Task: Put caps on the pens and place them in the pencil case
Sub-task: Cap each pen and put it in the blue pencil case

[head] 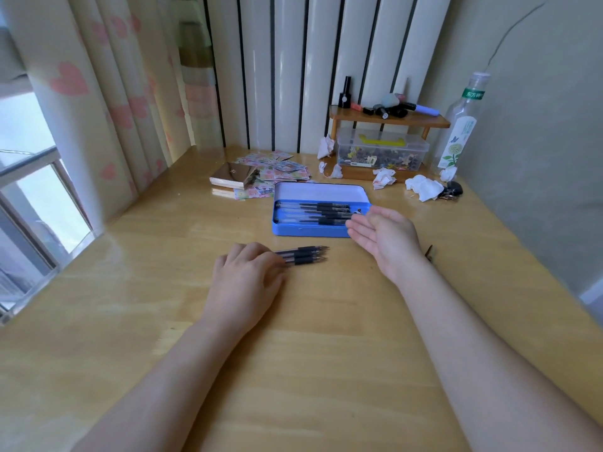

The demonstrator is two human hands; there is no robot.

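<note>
A blue pencil case (308, 231) lies open on the wooden desk (293, 353), its lid tipped back. Several pens (313, 213) lie side by side inside it. Three uncapped pens (306, 255) rest on the desk in front of the case, tips pointing right. My left hand (246, 282) lies palm down over their left ends, fingers touching them. My right hand (386, 241) hovers palm up at the case's right end, fingers spread and holding nothing. No loose caps are visible.
Behind the case are sticker sheets (277, 172) and a shiny compact box (233, 179). A small wooden shelf (388, 120) with cosmetics stands over a clear plastic box (381, 153). Crumpled tissues (424, 187), a clear bottle (460, 132) and a curtain (98, 109) border the desk.
</note>
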